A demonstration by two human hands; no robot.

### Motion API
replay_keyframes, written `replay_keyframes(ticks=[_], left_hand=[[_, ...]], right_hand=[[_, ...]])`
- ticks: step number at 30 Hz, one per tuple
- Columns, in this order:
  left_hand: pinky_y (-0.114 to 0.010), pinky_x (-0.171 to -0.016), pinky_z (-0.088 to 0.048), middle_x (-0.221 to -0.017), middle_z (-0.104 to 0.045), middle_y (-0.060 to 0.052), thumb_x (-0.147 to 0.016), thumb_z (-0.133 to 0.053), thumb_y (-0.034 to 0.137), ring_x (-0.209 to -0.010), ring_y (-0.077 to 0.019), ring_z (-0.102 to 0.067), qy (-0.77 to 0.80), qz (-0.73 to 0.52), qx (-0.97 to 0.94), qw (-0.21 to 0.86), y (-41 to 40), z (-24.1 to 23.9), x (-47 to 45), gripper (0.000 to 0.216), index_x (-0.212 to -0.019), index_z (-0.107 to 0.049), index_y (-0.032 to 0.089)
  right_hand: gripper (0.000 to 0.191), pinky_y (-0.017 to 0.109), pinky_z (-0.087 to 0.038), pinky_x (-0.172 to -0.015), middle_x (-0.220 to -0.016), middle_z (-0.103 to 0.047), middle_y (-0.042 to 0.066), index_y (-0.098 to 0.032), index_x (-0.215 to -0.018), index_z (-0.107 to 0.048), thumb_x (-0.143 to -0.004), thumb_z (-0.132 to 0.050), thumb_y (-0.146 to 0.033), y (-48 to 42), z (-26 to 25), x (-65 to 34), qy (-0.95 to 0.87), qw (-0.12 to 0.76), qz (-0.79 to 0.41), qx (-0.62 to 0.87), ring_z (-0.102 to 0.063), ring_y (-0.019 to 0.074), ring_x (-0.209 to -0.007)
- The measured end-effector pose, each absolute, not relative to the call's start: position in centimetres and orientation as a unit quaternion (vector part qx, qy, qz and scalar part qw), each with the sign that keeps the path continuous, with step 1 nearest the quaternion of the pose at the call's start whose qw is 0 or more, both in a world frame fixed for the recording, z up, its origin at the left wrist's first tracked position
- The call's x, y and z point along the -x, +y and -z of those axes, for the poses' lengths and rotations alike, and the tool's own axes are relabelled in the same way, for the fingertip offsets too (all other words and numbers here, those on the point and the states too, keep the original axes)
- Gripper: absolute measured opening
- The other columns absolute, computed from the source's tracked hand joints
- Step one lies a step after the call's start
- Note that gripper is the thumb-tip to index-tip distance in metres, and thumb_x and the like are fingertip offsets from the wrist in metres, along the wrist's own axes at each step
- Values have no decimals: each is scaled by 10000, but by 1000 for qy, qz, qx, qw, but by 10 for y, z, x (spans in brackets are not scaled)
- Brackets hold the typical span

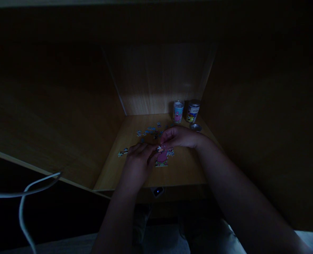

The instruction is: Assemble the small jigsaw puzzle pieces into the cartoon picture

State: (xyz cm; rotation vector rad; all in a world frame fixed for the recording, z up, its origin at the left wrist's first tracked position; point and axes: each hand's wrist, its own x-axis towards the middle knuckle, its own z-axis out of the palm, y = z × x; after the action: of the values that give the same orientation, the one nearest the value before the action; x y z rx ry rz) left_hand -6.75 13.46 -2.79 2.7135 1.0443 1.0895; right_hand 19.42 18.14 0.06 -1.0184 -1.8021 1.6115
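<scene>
A partly joined jigsaw puzzle [162,159], mostly pink with a green lower edge, lies on the wooden surface between my hands. My left hand [139,154] rests at its left side, fingers stretched out, the thumb apart and the fingertips touching the puzzle's upper left. From the right, my right hand [179,137] reaches in with thumb and forefinger pinched together at the top edge. A small light orange puzzle piece [160,149] shows just under these fingertips. Dim light and the fingers hide exactly how the piece is gripped.
Several loose pieces [149,131] lie scattered behind my hands, and a few joined ones [123,152] sit to the left. Two cartoon-printed cans [178,112] stand at the back right, with a round metal lid [195,127] before them. Wooden panels enclose the sides and back.
</scene>
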Motion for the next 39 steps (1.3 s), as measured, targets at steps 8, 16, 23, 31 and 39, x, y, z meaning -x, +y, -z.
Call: replay_keyframes(ticks=[8, 16, 23, 31, 39], left_hand=[[-447, -894, -550, -1031, -797, -34, -1009, -836, 235, -954, -268, -731, 319, -354, -877, 60, 132, 23, 65, 128, -1069, -723, 242], [-444, -893, -535, -1045, -797, -35, -974, -854, 179, -972, -285, -723, 338, -339, -876, 57, 132, 24, 66, 172, -1079, -734, 244], [-438, -873, -527, -1017, -794, -45, -1012, -817, 228, -957, -291, -719, 346, -343, -872, 43, 133, 25, 66, 106, -1073, -732, 242], [-435, -855, -528, -994, -784, -40, -1000, -834, 219, -946, -285, -715, 353, -334, -873, 38, 132, 23, 65, 104, -1051, -745, 234], [-442, -863, -552, -1021, -797, -45, -1029, -812, 256, -959, -271, -722, 331, -340, -879, 54, 132, 24, 64, 65, -1066, -760, 243]], right_hand=[[369, 253, -565, -745, -881, -785, -22, -204, -969, -728, -790, -1001, -377, 181, 0, -192, -656, 263, -620, 341, -723, 136, -797], [431, 277, -606, -766, -930, -810, 8, -196, -1031, -727, -800, -1003, -434, 181, 4, -190, -639, 269, -640, 331, -762, 160, -813], [383, 288, -629, -812, -967, -823, 22, -204, -1066, -748, -876, -950, -468, 180, 4, -191, -634, 288, -638, 329, -781, 161, -858], [413, 269, -607, -773, -948, -823, 14, -196, -1053, -760, -817, -991, -443, 180, 3, -191, -636, 267, -642, 336, -772, 154, -832], [415, 261, -557, -716, -806, -768, -26, -201, -945, -744, -736, -1019, -431, 177, -3, -196, -647, 238, -618, 377, -714, 140, -751]])
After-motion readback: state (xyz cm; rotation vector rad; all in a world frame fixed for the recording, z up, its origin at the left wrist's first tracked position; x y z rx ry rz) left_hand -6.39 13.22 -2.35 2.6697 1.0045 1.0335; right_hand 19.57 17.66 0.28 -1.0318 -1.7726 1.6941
